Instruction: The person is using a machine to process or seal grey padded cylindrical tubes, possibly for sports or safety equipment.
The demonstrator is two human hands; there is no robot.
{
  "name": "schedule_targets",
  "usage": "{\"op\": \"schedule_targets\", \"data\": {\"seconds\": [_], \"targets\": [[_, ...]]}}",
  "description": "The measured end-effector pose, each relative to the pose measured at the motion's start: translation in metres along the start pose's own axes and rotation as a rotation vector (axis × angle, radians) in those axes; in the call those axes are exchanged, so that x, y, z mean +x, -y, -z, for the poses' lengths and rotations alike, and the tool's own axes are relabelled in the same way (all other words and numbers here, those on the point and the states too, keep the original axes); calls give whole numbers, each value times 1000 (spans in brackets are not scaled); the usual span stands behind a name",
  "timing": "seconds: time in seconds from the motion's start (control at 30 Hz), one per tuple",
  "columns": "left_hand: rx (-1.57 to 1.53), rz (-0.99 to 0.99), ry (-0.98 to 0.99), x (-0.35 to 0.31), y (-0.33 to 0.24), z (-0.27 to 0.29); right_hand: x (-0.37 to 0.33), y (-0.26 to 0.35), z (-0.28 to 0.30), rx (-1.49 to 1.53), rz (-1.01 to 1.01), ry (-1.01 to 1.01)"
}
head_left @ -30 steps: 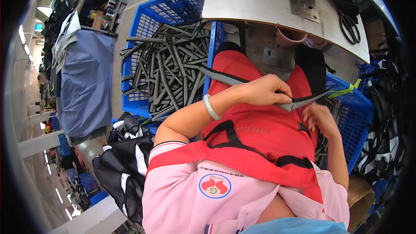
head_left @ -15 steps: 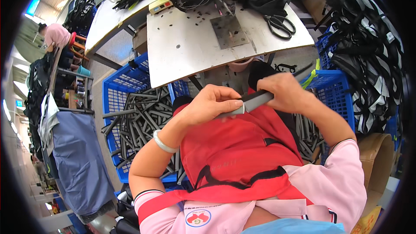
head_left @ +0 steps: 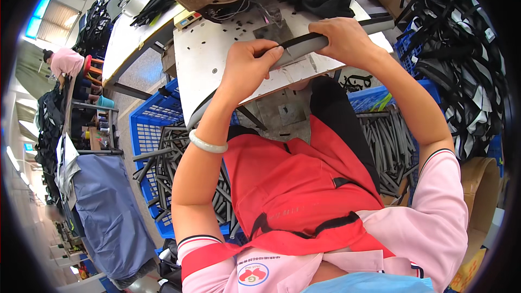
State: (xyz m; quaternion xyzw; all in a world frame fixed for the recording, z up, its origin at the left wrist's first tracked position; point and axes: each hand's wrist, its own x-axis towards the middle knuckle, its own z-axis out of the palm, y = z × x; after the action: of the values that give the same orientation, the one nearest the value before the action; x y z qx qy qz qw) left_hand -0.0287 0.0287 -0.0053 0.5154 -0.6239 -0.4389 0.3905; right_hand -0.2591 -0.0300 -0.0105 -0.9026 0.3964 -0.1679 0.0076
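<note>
- Desk [head_left: 203, 59]: white top; the near edge runs slantwise below the hands, and open surface lies left of the left hand. The strip crosses the right edge in view.
- Left crate [head_left: 157, 109]: blue mesh, loaded with grey and black pieces, just beyond the near left corner of the desk.
- Right crate [head_left: 361, 99]: blue, holding similar pieces; its rim lies beneath the right forearm in view.
- Red apron [head_left: 293, 184]: covers the lap. Floor [head_left: 279, 111] shows in the gap between it and the near desk edge.
- Black cloth bundle [head_left: 325, 2]: sits on the far side of the desk, near the right hand; limits room there.
- Strip [head_left: 301, 48]: long, narrow, grey on the near face with a black band along the far side. It is located above the near part of the desk, slanting up to the right and bending slightly; the free end extends past the right hand. A like-coloured length shows beside the left forearm; whether it belongs to the same strip cannot be told.
- Right hand [head_left: 347, 38]: fingers curled closed over the strip; the tips are partly hidden.
- Left hand [head_left: 244, 65]: thumb and fingers pinched together on the strip, apart from the right hand.
- Metal plate [head_left: 274, 33]: dark, set in the desk, just behind the strip.
- Bracelet [head_left: 209, 146]: pale ring around the left wrist.
</note>
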Motion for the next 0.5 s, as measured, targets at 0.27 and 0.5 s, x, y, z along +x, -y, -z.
{"op": "schedule_targets", "data": {"seconds": [0.27,0.5], "targets": [[15,14,-12,24,10,4,19,-19,-14,4,-23,-3],[25,9,-18,36,11,7,25,-23,-16,29,-54,-26]]}}
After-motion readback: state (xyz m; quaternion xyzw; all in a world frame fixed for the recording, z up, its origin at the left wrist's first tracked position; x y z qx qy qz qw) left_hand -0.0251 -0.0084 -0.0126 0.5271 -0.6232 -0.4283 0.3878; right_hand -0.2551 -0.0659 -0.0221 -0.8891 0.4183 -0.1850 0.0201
